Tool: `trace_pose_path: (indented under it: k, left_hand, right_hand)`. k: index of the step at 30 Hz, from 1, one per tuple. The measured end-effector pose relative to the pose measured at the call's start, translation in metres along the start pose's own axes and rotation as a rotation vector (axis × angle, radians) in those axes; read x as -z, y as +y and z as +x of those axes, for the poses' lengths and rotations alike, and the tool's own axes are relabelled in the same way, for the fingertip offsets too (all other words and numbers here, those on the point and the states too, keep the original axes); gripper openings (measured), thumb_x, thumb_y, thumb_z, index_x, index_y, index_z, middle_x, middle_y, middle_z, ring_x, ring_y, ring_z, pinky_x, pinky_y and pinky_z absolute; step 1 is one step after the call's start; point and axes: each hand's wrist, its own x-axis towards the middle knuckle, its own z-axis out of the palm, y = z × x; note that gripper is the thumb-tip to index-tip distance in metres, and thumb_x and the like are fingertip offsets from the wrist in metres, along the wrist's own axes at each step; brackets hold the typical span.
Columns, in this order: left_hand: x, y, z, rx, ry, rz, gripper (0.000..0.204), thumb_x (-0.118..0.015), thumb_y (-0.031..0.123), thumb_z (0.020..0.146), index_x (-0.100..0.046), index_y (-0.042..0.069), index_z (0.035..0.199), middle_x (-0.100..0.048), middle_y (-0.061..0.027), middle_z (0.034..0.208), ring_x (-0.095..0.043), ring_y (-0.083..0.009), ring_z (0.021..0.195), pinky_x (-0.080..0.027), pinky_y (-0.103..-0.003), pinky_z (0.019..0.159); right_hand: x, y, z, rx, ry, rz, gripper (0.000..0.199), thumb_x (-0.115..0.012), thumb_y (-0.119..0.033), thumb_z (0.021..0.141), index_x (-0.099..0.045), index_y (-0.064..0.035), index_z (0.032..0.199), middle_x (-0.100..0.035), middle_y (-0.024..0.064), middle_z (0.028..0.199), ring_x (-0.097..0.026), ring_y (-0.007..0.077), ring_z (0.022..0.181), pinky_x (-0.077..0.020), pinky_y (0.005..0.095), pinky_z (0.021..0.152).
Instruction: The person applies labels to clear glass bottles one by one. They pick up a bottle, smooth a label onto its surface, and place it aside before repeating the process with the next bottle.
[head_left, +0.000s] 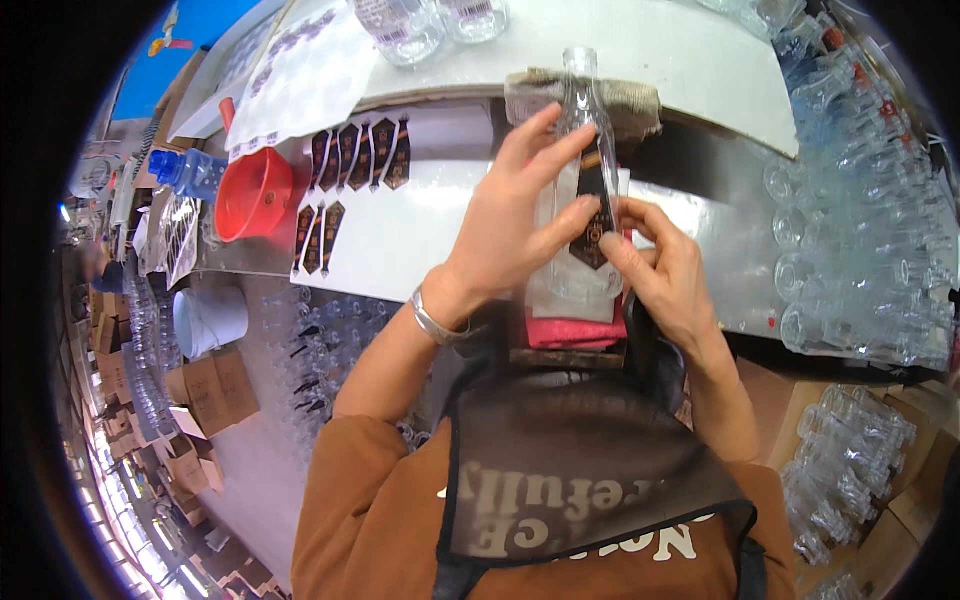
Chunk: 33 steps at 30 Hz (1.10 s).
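A clear glass bottle [588, 283] lies before me, its neck pointing away, on a rolled cloth [634, 104] and a pink pad. Down its front runs a dark, tie-shaped label [592, 182] with a pointed lower end. My left hand [510, 205], a silver bracelet at its wrist, is open: spread fingers reach over the bottle's shoulder, and the thumb presses the label's left edge. At the bottle's right side, my right hand [665, 265] is closed, thumb against the label's lower right edge and fingers curled at the glass.
Tie-shaped labels [360, 158] lie in rows on a white sheet at left, beside a red bowl [254, 195] and a blue-capped bottle [190, 172]. Clear glass bottles [835, 240] crowd the right side. Two more [405, 35] stand on the far shelf. A white bucket [211, 320] stands lower left.
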Motion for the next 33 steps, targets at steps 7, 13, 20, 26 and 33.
trace_pose_path:
  k: [7, 13, 20, 26, 33]
  left_hand:
    - [-0.008, 0.005, -0.038, 0.442, 0.02, -0.692, 0.069, -0.068, 0.014, 0.097, -0.033, -0.002, 0.154, -0.044, -0.0231, 0.152, -0.048, -0.0292, 0.137, -0.043, -0.04, 0.11]
    - [-0.017, 0.011, -0.047, 0.459, 0.023, -0.827, 0.07, -0.066, 0.003, 0.096, -0.029, -0.002, 0.155, -0.045, -0.0246, 0.15, -0.048, -0.0302, 0.137, -0.041, -0.039, 0.113]
    - [-0.014, 0.011, -0.047, 0.472, 0.01, -0.821, 0.07, -0.064, 0.0, 0.095, -0.029, -0.003, 0.155, -0.046, -0.024, 0.149, -0.048, -0.0298, 0.136, -0.042, -0.04, 0.112]
    - [-0.014, 0.008, -0.046, 0.469, -0.003, -0.816, 0.07, -0.064, -0.001, 0.095, -0.029, -0.002, 0.155, -0.046, -0.0241, 0.149, -0.049, -0.0297, 0.136, -0.042, -0.04, 0.112]
    - [-0.013, 0.008, -0.045, 0.475, -0.001, -0.808, 0.069, -0.065, -0.001, 0.095, -0.03, -0.003, 0.155, -0.046, -0.0239, 0.149, -0.049, -0.0299, 0.137, -0.042, -0.04, 0.112]
  right_hand:
    - [0.007, 0.008, -0.002, -0.101, -0.055, 0.1, 0.053, -0.065, -0.03, 0.097, -0.056, 0.0076, 0.133, -0.069, 0.0215, 0.12, -0.068, 0.0141, 0.084, -0.0531, 0.028, 0.077]
    - [0.002, 0.008, -0.001, -0.027, -0.006, 0.056, 0.053, -0.07, -0.028, 0.094, -0.058, 0.0078, 0.131, -0.071, 0.0195, 0.113, -0.07, 0.0143, 0.084, -0.0537, 0.0284, 0.077]
    - [-0.004, 0.005, -0.002, -0.029, 0.021, 0.075, 0.056, -0.075, -0.026, 0.091, -0.057, 0.01, 0.129, -0.072, 0.0176, 0.109, -0.071, 0.0141, 0.081, -0.0544, 0.0274, 0.076]
    - [-0.005, 0.007, -0.001, -0.007, 0.037, 0.041, 0.056, -0.075, -0.027, 0.09, -0.057, 0.01, 0.128, -0.073, 0.0165, 0.105, -0.071, 0.0144, 0.077, -0.0546, 0.028, 0.079]
    - [-0.003, 0.004, -0.001, -0.047, 0.005, 0.138, 0.052, -0.072, -0.026, 0.093, -0.058, 0.0089, 0.129, -0.07, 0.0176, 0.115, -0.071, 0.0144, 0.086, -0.0537, 0.0295, 0.085]
